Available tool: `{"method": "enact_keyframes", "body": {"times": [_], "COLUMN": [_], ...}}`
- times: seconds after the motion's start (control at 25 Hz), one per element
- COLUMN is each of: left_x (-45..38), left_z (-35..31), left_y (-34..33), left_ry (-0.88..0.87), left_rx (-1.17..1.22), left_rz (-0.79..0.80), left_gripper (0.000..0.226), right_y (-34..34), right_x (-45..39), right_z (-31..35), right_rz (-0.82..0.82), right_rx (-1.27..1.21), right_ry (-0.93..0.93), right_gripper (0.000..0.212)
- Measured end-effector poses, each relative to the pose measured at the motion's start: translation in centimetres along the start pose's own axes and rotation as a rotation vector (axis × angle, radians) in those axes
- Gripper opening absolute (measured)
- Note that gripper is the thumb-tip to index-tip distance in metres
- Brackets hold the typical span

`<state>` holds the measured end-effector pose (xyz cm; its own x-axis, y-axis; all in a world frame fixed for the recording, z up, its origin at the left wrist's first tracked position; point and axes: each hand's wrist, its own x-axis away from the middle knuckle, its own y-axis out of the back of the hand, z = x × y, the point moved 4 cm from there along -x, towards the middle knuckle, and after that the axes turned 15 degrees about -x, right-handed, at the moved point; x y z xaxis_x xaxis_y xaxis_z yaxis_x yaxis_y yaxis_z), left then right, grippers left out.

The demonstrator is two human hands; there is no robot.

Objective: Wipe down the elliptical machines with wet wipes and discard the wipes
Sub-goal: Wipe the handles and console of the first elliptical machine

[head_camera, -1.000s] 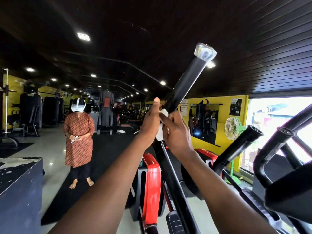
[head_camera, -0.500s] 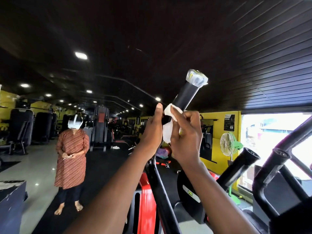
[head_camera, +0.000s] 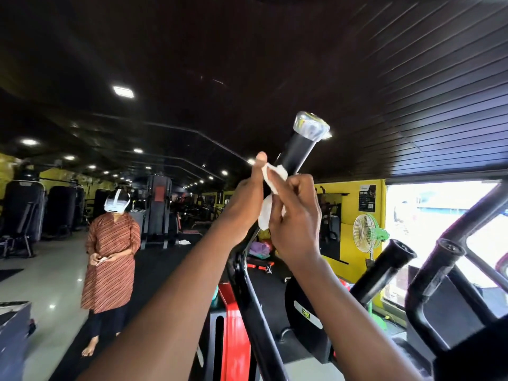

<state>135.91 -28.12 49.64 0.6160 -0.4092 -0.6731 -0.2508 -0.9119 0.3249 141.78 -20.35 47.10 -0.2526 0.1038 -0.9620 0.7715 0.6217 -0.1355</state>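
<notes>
A black elliptical handlebar (head_camera: 298,151) slants up to the right and ends in a plastic-wrapped cap (head_camera: 311,126). A white wet wipe (head_camera: 270,185) is wrapped round the bar just below the top. My left hand (head_camera: 243,207) grips the bar and wipe from the left, thumb pointing up. My right hand (head_camera: 295,215) holds the wipe against the bar from the right, fingers curled round it. The bar's lower part (head_camera: 253,312) runs down between my forearms.
Two more black handlebar ends (head_camera: 397,250) (head_camera: 448,247) rise at the right before a bright window. A red machine part (head_camera: 233,339) stands below. A person in a striped orange dress (head_camera: 111,257) stands at the left on the floor. A green fan (head_camera: 367,235) stands by the yellow wall.
Both hands have slid the wipe up the handlebar toward its wrapped cap. My view has tilted upward, so the machine and floor sit lower in frame.
</notes>
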Motion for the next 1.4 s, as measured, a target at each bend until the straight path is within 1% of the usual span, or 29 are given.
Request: {"method": "enact_keyframes", "body": {"times": [0.04,0.08,0.12,0.2,0.24,0.4,0.44,0.56,0.72,0.8,0.88,0.92,0.96,1.0,1.08,1.12,1.16,1.2,1.24,1.32,1.4], "left_x": [-0.2,-0.5,-0.7,-0.8,-0.9,-0.5,-0.4,-0.5,-0.4,-0.6,-0.8,-0.8,-0.9,-1.0,-0.8,-1.0,-1.2,-1.3,-1.4,-1.5,-1.1], "left_z": [-0.9,-1.7,-2.3,-3.1,-3.2,-3.8,-4.1,-4.4,-4.6,-4.8,-4.9,-4.9,-4.8,-4.6,-4.6,-4.5,-4.3,-4.2,-4.1,-4.1,-4.6], "left_y": [0.2,0.4,0.3,-0.1,-0.2,-0.2,-0.1,-0.3,-0.4,-0.5,-0.4,-0.4,-0.4,-0.4,-0.5,-0.5,-0.5,-0.4,-0.4,-0.3,-0.2], "left_ry": [-0.013,-0.039,-0.069,-0.115,-0.132,-0.102,-0.099,-0.113,-0.053,-0.041,-0.047,-0.03,-0.022,-0.025,-0.03,-0.025,-0.019,-0.009,-0.004,-0.017,-0.032], "left_rx": [0.015,0.037,0.056,0.063,0.062,0.047,0.038,0.004,-0.04,-0.063,-0.062,-0.064,-0.067,-0.082,-0.079,-0.088,-0.078,-0.067,-0.048,-0.012,-0.004], "left_rz": [-0.028,-0.066,-0.092,-0.088,-0.071,-0.016,-0.021,0.012,0.019,-0.003,-0.035,-0.032,-0.019,-0.007,0.004,-0.002,-0.013,-0.015,-0.003,0.02,0.027], "left_gripper": [0.078,0.076,0.07,0.058,0.057,0.074,0.073,0.062,0.065,0.067,0.058,0.056,0.058,0.064,0.075,0.077,0.073,0.068,0.063,0.053,0.047], "right_y": [0.2,0.5,0.9,1.5,1.4,0.6,0.9,1.5,1.6,2.2,2.2,2.0,1.7,1.6,1.9,2.1,2.3,2.4,2.2,1.5,1.4], "right_x": [0.7,0.7,-0.1,-2.6,-3.4,-1.0,-1.4,-3.7,-2.5,-3.3,-4.2,-4.2,-3.7,-3.4,-3.6,-4.1,-4.3,-4.5,-4.4,-3.8,-4.5], "right_z": [0.1,0.0,-0.2,-0.3,-0.2,0.3,0.3,0.8,0.8,0.0,-0.2,-0.2,-0.3,-0.5,-1.3,-1.5,-1.3,-0.8,0.0,1.3,1.2], "right_rz": [0.041,0.039,-0.015,-0.162,-0.182,-0.032,-0.045,-0.203,-0.237,-0.34,-0.43,-0.43,-0.413,-0.392,-0.387,-0.402,-0.419,-0.417,-0.378,-0.257,-0.229], "right_rx": [-0.021,-0.048,-0.066,-0.058,-0.053,-0.032,-0.047,-0.083,-0.182,-0.301,-0.346,-0.334,-0.337,-0.363,-0.429,-0.44,-0.423,-0.367,-0.284,-0.107,0.029], "right_ry": [0.014,0.01,-0.004,-0.036,-0.038,-0.009,-0.04,-0.209,-0.327,-0.427,-0.477,-0.488,-0.517,-0.58,-0.7,-0.712,-0.677,-0.599,-0.485,-0.247,-0.122], "right_gripper": [0.038,0.037,0.037,0.04,0.042,0.035,0.033,0.026,0.021,0.018,0.017,0.015,0.01,0.011,0.022,0.021,0.015,0.007,0.005,0.017,0.024]}}
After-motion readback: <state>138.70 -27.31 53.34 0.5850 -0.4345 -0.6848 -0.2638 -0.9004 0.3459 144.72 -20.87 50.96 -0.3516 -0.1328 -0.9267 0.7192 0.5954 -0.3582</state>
